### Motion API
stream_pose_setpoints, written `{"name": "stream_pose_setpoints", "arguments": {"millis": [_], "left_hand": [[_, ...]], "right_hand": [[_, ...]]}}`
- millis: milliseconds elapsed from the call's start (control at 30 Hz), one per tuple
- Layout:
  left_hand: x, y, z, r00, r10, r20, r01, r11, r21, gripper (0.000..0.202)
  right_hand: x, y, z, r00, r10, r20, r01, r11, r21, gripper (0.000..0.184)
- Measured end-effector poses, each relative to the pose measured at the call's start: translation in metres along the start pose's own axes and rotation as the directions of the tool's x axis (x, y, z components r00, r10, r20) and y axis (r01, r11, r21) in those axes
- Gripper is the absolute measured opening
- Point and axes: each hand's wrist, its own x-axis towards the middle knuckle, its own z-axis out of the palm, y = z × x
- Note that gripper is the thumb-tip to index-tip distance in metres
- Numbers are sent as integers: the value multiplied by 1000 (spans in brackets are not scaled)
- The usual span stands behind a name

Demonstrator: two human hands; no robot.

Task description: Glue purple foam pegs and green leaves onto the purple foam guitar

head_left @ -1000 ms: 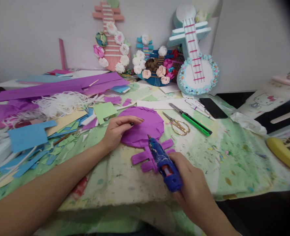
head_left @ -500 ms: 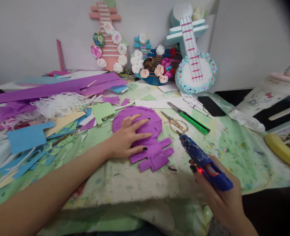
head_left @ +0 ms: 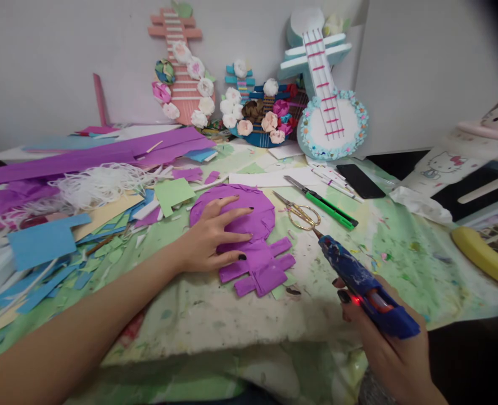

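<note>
A purple paper-covered craft instrument (head_left: 258, 209) lies flat on the table, its round body away from me and its short pegged neck towards me. My left hand (head_left: 213, 239) rests on the round body with the fingers spread. My right hand (head_left: 401, 337) is wrapped round a blue glue gun (head_left: 358, 275), which has a red light glowing on its side. The gun's nozzle points up and left, close to the handles of the gold scissors (head_left: 303, 216). Beyond the scissors lies a green utility knife (head_left: 331, 210).
Purple paper strips (head_left: 105, 152), white string (head_left: 91, 188) and blue paper scraps (head_left: 42, 242) pile up on the left. Several decorated craft instruments (head_left: 333, 132) lean on the wall. A black phone (head_left: 361, 181), a yellow banana-shaped thing (head_left: 483, 256) and a white cup (head_left: 447, 160) are at the right.
My right hand has drawn the glue gun a little to the right and towards me. My left hand stays on the purple instrument, and the whole view has shifted slightly.
</note>
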Motion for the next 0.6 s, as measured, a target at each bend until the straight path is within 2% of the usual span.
{"name": "stream_pose_setpoints", "arguments": {"millis": [133,300,433,600], "left_hand": [[-2,-3,-2,996,22,-89,-26,999,-45,30],[-3,-4,-6,997,4,-73,-8,999,-53,22],[-4,-8,-9,974,-25,-224,-15,985,-173,22],[-7,-15,-13,992,3,-130,-18,994,-111,16]], "right_hand": [[-3,8,-1,1000,-5,15,5,1000,-1,24],[-6,4,-1,998,64,-30,-63,998,30,24],[-5,6,-5,999,45,-7,-45,999,19,20],[-7,16,-10,1000,9,-8,-9,1000,-12,21]]}}
